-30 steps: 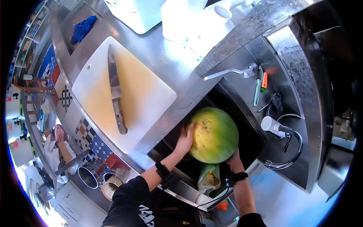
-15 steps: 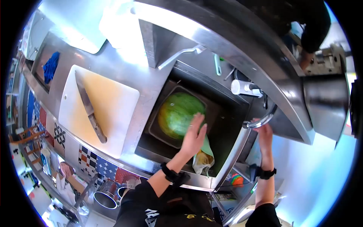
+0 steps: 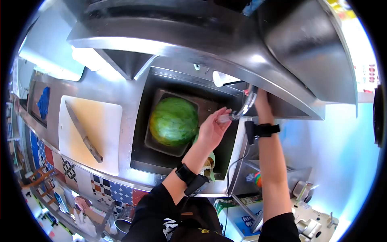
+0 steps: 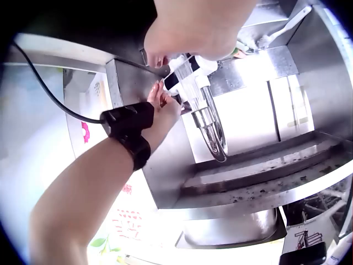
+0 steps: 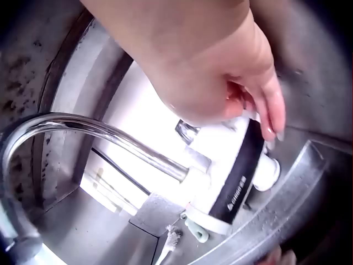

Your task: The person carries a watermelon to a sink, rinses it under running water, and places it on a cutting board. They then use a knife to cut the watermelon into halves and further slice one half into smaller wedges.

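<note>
Left hand point(image 3: 214, 130) is resting relaxed at the water stream point(image 3: 224, 118), right hand point(image 5: 237, 72) is gripping the faucet point(image 5: 237, 174). Sink point(image 3: 138, 151) is holding the watermelon point(image 3: 174, 122), probably heavy and slick, wanting palms underneath; alongside, the faucet is likely proving rigid, suiting fingers round its body.

Head view: from the head, facing forward and down over sink point(image 3: 139, 155) and cutting board point(image 3: 111, 135); farthest, widest.
Left wrist view: worn at left wrist, left hand point(image 4: 198, 33) along top edge, facing faucet point(image 4: 211, 135); mid-close.
Right wrist view: worn at right wrist, right hand point(image 5: 231, 72) up top, faucet just beyond; nearest.
Wrist overlap: faucet, right hand.
Head/left-wrist overlap: both hands, faucet.
</note>
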A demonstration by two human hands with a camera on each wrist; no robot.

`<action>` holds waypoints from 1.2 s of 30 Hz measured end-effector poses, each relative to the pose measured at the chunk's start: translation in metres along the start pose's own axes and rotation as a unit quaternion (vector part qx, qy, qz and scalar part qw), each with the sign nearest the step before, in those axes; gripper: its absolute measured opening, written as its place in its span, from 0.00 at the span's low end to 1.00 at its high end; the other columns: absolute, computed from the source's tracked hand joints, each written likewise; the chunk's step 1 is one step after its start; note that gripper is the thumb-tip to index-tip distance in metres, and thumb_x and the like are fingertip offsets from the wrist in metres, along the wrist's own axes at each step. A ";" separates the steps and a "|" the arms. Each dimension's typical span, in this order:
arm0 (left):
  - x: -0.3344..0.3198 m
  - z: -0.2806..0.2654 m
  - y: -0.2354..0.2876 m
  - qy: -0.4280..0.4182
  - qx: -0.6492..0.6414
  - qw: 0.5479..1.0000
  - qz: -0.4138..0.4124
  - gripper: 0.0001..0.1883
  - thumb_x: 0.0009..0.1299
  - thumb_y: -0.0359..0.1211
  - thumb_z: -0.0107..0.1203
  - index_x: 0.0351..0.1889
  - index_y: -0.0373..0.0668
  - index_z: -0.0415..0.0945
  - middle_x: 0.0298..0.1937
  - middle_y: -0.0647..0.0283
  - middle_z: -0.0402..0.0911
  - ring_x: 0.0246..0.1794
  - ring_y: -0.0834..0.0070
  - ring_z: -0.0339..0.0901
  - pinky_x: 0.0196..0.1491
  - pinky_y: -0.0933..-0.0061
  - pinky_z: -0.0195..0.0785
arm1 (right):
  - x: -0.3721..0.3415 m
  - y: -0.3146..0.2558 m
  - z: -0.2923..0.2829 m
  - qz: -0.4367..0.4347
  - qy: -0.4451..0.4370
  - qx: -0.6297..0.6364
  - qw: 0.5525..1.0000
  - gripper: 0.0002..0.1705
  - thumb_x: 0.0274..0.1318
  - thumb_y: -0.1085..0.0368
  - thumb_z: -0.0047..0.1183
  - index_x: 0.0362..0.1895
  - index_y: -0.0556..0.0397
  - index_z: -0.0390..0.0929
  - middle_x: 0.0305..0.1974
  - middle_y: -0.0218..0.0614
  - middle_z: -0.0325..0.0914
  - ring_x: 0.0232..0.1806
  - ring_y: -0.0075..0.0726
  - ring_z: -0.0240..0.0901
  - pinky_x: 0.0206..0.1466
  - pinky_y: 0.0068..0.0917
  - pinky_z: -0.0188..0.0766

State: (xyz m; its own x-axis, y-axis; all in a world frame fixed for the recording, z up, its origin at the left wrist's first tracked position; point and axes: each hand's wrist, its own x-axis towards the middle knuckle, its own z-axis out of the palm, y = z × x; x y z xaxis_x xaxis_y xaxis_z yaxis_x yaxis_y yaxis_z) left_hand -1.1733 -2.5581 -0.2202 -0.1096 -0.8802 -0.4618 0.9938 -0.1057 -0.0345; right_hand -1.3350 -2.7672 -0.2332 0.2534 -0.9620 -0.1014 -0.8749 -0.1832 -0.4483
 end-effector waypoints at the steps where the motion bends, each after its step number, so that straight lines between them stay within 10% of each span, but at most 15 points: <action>1: 0.003 -0.001 0.001 0.007 0.012 1.000 0.001 0.19 0.74 0.34 0.38 0.57 0.31 0.65 0.51 0.50 0.74 0.53 0.62 0.74 0.62 0.63 0.65 | -0.025 -0.012 0.002 -0.008 0.030 -0.006 1.000 0.13 0.60 0.63 0.44 0.45 0.57 0.71 0.29 0.45 0.76 0.27 0.37 0.77 0.30 0.34 0.72; 9: 0.021 0.009 0.002 0.080 0.126 0.989 -0.023 0.13 0.74 0.28 0.39 0.50 0.33 0.70 0.42 0.57 0.78 0.42 0.71 0.77 0.48 0.71 0.74 | -0.273 -0.060 0.028 0.133 -0.094 0.356 0.920 0.06 0.60 0.68 0.47 0.39 0.57 0.70 0.25 0.34 0.73 0.27 0.25 0.75 0.28 0.23 0.70; 15: 0.036 0.009 -0.004 0.019 0.133 0.990 -0.042 0.13 0.73 0.38 0.47 0.46 0.39 0.75 0.21 0.74 0.69 0.13 0.88 0.58 0.14 0.88 0.49 | -0.290 -0.054 0.033 0.231 -0.102 0.527 0.812 0.07 0.62 0.68 0.45 0.42 0.57 0.70 0.31 0.35 0.75 0.29 0.24 0.74 0.33 0.20 0.71; 19: 0.029 -0.020 0.030 -0.098 0.147 0.984 -0.027 0.17 0.75 0.47 0.41 0.37 0.45 0.73 0.20 0.72 0.67 0.12 0.86 0.57 0.13 0.83 0.45 | -0.262 -0.062 0.028 0.268 -0.088 0.642 0.713 0.11 0.62 0.66 0.45 0.46 0.58 0.69 0.33 0.36 0.76 0.30 0.25 0.74 0.34 0.21 0.71; 25: -0.036 -0.028 0.096 0.204 0.541 0.797 0.175 0.15 0.73 0.40 0.46 0.53 0.46 0.72 0.44 0.67 0.77 0.40 0.83 0.72 0.39 0.81 0.63 | -0.185 -0.091 0.059 0.323 -0.081 0.845 0.418 0.13 0.62 0.65 0.43 0.42 0.63 0.70 0.38 0.48 0.77 0.43 0.46 0.77 0.47 0.34 0.76; 27: -0.057 -0.059 0.123 0.240 0.595 0.736 0.214 0.18 0.72 0.36 0.46 0.59 0.46 0.69 0.52 0.65 0.76 0.50 0.82 0.70 0.47 0.80 0.61 | -0.167 -0.097 0.070 0.308 -0.057 0.858 0.407 0.12 0.61 0.64 0.43 0.39 0.62 0.71 0.40 0.48 0.77 0.46 0.46 0.75 0.48 0.36 0.75; 33: -0.104 -0.138 0.149 0.305 0.574 0.750 0.126 0.33 0.64 0.35 0.58 0.67 0.46 0.59 0.67 0.57 0.62 0.62 0.69 0.63 0.61 0.64 0.55 | -0.131 -0.109 0.107 0.283 -0.012 0.842 0.459 0.10 0.62 0.66 0.42 0.36 0.61 0.71 0.42 0.44 0.74 0.45 0.43 0.74 0.53 0.34 0.73; 36: -0.113 -0.158 0.144 0.324 0.563 0.754 0.097 0.37 0.63 0.35 0.58 0.69 0.46 0.54 0.70 0.55 0.56 0.65 0.66 0.59 0.62 0.61 0.53 | -0.130 -0.142 0.134 0.217 -0.151 0.796 0.544 0.11 0.62 0.65 0.43 0.40 0.61 0.71 0.46 0.46 0.73 0.47 0.44 0.73 0.54 0.33 0.72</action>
State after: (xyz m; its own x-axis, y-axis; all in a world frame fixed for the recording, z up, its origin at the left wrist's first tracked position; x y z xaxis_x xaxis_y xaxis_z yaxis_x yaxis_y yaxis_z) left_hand -1.0152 -2.4009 -0.3137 0.4307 -0.5572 -0.7100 0.3052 -0.6505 0.6955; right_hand -1.1883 -2.5888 -0.2756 0.4316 -0.7238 -0.5384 0.5266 0.6867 -0.5010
